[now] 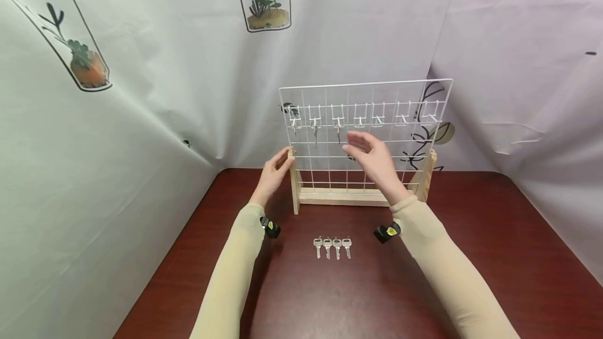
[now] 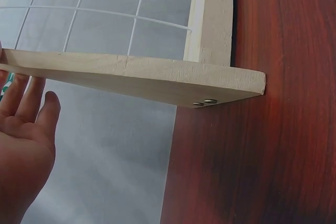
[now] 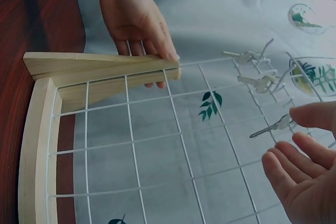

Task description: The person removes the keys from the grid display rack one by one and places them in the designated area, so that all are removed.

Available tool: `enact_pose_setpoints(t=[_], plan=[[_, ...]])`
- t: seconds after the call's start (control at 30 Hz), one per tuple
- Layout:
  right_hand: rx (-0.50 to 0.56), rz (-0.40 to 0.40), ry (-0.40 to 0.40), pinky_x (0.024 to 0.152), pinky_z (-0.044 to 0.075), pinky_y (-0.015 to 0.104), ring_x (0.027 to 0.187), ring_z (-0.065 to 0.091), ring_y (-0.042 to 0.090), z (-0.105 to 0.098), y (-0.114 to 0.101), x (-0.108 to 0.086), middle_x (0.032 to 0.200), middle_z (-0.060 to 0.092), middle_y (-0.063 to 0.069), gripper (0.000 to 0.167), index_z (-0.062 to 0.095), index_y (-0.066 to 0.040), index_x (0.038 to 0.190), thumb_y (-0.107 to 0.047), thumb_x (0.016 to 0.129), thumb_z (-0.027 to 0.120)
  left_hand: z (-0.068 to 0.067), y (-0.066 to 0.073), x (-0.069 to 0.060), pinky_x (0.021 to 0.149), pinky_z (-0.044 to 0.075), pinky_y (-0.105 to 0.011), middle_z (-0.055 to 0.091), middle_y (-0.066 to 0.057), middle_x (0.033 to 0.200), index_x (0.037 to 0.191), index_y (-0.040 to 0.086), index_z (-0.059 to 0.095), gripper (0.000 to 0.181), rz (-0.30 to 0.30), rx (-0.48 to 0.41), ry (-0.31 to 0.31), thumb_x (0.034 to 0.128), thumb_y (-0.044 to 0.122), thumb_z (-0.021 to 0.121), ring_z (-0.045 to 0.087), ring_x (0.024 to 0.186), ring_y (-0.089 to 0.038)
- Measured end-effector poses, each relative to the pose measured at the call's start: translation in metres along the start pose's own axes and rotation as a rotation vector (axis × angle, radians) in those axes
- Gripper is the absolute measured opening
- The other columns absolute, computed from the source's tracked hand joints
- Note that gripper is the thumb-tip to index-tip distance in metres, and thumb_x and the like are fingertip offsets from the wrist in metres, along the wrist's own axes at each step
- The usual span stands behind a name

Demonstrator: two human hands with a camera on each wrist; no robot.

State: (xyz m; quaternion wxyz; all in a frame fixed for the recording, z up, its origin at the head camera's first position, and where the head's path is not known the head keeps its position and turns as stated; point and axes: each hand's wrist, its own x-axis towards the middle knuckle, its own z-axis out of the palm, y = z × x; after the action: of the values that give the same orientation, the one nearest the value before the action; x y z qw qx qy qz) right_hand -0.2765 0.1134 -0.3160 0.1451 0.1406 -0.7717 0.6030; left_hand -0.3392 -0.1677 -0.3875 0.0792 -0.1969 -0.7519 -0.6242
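A white wire grid rack (image 1: 347, 170) with wooden side supports stands on the table. My left hand (image 1: 272, 176) (image 2: 26, 145) (image 3: 135, 19) grips the top of the left wooden support (image 1: 294, 187) (image 2: 142, 77) (image 3: 105, 69), thumb on one side and fingers on the other. Three keys hang from the hooks at the left; the third key (image 1: 338, 134) (image 3: 269, 128) is just left of my right hand (image 1: 377, 164) (image 3: 310, 169). That hand's thumb and fingers are apart, beside the key, holding nothing. Several keys (image 1: 332, 247) lie in a row on the table before the rack.
More hooks (image 1: 402, 119) without keys run along the rack's upper right. The right wooden support (image 1: 426, 177) stands beyond my right forearm. A pale patterned cloth (image 1: 188, 67) hangs around the dark red table (image 1: 301, 297).
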Motion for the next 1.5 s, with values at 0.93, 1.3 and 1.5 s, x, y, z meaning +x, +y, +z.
enact_pose_setpoints(t=[0.93,1.3,1.5], plan=[[0.049,-0.032,0.036,0.106,0.046,0.033,0.129,0.057,0.027,0.018,0.003,0.018,0.139,0.061,0.014,0.049,0.059,-0.001,0.137,-0.016,0.093,0.075,0.001,-0.027,0.012,0.113,0.039,-0.042,0.057,-0.019,0.140,0.146,0.001,0.051,0.048,-0.008,0.002,0.039,0.1027,0.018,0.061,0.050,0.135,-0.030],[0.061,-0.042,0.043,0.103,0.049,0.037,0.122,0.061,0.030,0.019,-0.002,0.019,0.132,0.064,0.018,0.047,0.058,0.001,0.136,-0.015,0.094,0.073,-0.003,-0.025,0.013,0.111,0.042,-0.043,0.056,-0.017,0.144,0.148,0.007,0.050,0.052,0.003,0.090,0.001,0.1030,0.030,0.061,0.051,0.135,-0.028],[0.017,-0.003,0.041,0.083,0.057,0.029,0.112,0.067,0.026,0.018,-0.006,0.017,0.126,0.068,0.015,0.040,0.064,-0.003,0.132,-0.019,0.096,0.072,-0.007,-0.023,0.013,0.110,0.042,-0.045,0.055,-0.018,0.144,0.148,0.005,0.050,0.051,0.013,0.122,-0.026,0.1039,0.029,0.059,0.052,0.133,-0.031]])
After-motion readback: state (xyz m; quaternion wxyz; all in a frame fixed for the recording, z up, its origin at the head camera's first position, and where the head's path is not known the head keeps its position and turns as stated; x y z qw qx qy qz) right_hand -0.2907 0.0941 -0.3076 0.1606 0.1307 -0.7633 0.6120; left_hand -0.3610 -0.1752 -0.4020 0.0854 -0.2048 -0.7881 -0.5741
